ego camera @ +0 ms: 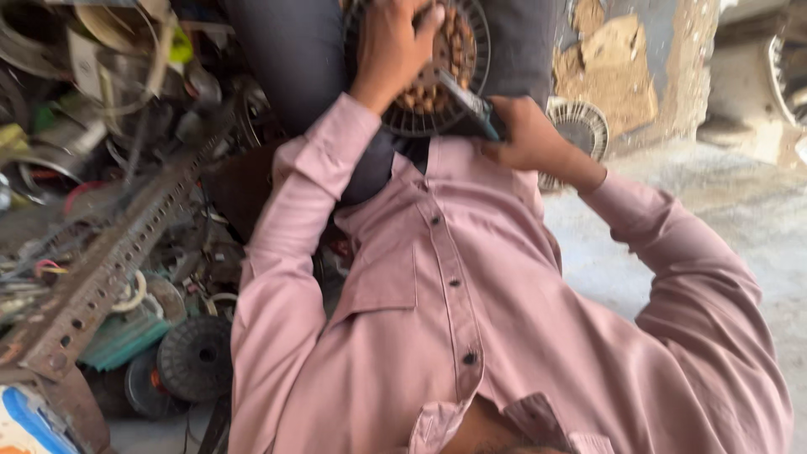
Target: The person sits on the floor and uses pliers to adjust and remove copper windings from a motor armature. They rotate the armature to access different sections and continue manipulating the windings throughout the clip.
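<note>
On the lap, the left hand [391, 46] grips a motor [441, 63] from above. The right hand [525, 134] clasps a tool [466, 105] against it.

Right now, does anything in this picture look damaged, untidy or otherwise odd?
Yes. The wall behind the round motor part has broken, flaking plaster. Beside the left hand, a scrap pile lies tangled, with a perforated metal bar slanting across it. The right hand holds a dark tool.

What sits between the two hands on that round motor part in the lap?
In the head view, a dark-handled tool spans from the right hand up across the round copper-wound motor stator toward the left hand.
</note>
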